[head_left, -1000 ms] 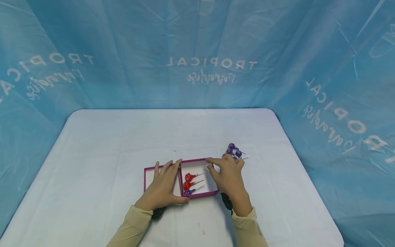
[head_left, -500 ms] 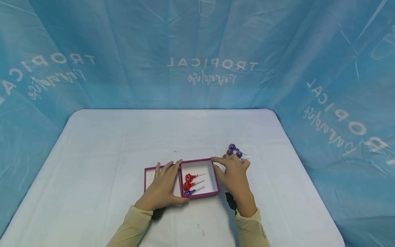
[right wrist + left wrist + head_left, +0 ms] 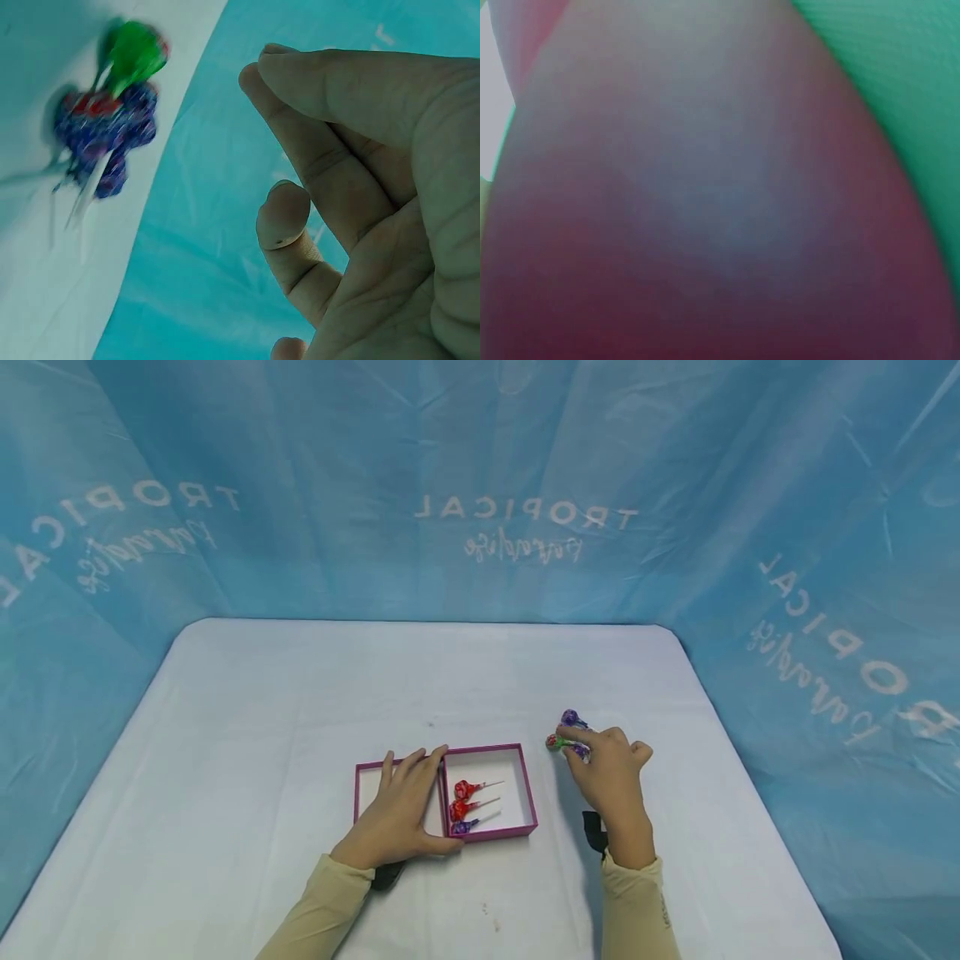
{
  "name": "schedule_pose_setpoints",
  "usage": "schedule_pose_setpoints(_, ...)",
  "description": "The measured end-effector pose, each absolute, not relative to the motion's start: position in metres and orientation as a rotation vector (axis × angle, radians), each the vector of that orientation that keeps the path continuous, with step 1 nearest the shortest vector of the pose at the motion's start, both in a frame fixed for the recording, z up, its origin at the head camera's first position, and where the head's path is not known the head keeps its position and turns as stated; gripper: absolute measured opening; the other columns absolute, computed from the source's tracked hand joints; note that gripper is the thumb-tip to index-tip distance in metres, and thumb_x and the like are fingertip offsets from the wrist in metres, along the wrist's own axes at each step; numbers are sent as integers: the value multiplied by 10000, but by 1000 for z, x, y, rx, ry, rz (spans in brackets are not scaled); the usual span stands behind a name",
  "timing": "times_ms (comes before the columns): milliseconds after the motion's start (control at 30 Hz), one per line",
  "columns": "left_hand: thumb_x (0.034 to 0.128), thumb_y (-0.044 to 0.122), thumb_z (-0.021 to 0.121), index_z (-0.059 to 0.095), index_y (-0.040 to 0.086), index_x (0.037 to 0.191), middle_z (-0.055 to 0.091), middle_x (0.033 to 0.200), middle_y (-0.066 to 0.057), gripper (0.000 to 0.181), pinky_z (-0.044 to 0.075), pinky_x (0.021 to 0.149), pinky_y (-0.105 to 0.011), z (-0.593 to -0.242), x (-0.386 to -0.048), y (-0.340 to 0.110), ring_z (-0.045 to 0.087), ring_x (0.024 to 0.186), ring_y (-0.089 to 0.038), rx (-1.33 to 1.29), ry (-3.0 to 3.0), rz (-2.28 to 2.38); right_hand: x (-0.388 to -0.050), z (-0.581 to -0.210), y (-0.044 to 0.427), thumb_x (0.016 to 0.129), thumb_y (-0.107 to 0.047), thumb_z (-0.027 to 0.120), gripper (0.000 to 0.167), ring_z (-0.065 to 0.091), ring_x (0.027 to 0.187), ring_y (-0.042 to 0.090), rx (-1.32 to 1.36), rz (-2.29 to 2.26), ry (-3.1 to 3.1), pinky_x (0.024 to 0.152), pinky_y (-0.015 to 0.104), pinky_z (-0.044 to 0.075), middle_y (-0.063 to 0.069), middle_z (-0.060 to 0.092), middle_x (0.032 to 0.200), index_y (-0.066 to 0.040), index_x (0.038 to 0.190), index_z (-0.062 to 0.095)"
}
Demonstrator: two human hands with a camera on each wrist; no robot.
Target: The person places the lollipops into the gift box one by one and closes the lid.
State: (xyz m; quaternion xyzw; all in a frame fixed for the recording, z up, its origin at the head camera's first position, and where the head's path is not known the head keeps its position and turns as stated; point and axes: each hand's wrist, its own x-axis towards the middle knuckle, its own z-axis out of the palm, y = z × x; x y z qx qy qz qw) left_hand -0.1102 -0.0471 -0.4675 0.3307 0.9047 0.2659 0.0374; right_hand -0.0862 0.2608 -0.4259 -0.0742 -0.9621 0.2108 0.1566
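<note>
An open box with magenta edges (image 3: pixel 491 837) and a white inside stands at the table's middle front, its two halves side by side. Two red lollipops (image 3: pixel 460 810) and a purple lollipop (image 3: pixel 462 827) lie in its right half. My left hand (image 3: pixel 397 818) spans the box where the halves meet, index finger at the far rim and thumb at the near wall; the left wrist view is mostly blurred skin. My right hand (image 3: pixel 611 772) hovers by the loose pile, thumb and index finger near each other with nothing between them. A green-and-red lollipop (image 3: pixel 137 54) lies with several purple lollipops (image 3: pixel 105 131).
A white cloth covers the table (image 3: pixel 285 693). Blue curtains (image 3: pixel 450 568) with printed lettering hang behind it and along both sides. A few small dark specks (image 3: pixel 491 918) mark the cloth in front of the box.
My right hand has left the right rim of the box and moved right, to the loose lollipops. My left hand keeps its place on the box, and the lollipops inside lie as before.
</note>
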Motion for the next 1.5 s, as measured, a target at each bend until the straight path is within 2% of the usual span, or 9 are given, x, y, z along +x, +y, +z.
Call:
schedule_pose_setpoints(100,627,677,848,162,100,1612,462,1528,-129,1332,-1,1202,-672,-467,-111,-46,266,1497,-348,1015,2773,812,-87,-428,269,855,-155,790,299,528,904,271,-265,608,-2761,823,565,176,75,657,714,-199,1151,783)
schedule_pose_setpoints(333,634,707,827,154,116,1617,457,1536,-116,1330,-6,1211,-656,-467,-113,-46,258,1504,-332,1005,2776,782,-90,-436,276,803,-91,806,398,542,960,311,-371,629,-2807,867,590,190,138,725,882,-193,1186,769)
schedule_pose_setpoints(467,631,716,822,164,114,1615,458,1537,-113,1329,5,1207,-666,-469,-112,-46,264,1502,-334,1003,2778,783,-92,-442,276,799,-87,805,394,530,968,303,-390,646,-2831,885,586,191,142,718,926,-184,1180,770)
schedule_pose_setpoints(967,632,711,825,162,115,1618,457,1537,-115,1329,-5,1204,-668,-469,-112,-47,269,1501,-337,1013,2775,802,-94,-450,279,780,-60,788,410,524,958,306,-388,648,-2843,882,571,187,127,733,926,-156,1178,769)
schedule_pose_setpoints(1333,634,705,827,159,114,1615,460,1533,-114,1326,-9,1203,-668,-470,-112,-47,274,1496,-334,1015,2780,794,-94,-454,279,792,-71,792,391,530,951,298,-387,641,-2832,870,562,197,104,717,851,-156,1173,773)
schedule_pose_setpoints(1500,634,711,823,153,112,1617,450,1543,-114,1332,-6,1201,-672,-469,-112,-47,266,1500,-335,1007,2775,788,-93,-454,279,793,-67,792,400,527,957,308,-406,649,-2829,873,563,195,121,712,884,-163,1181,770)
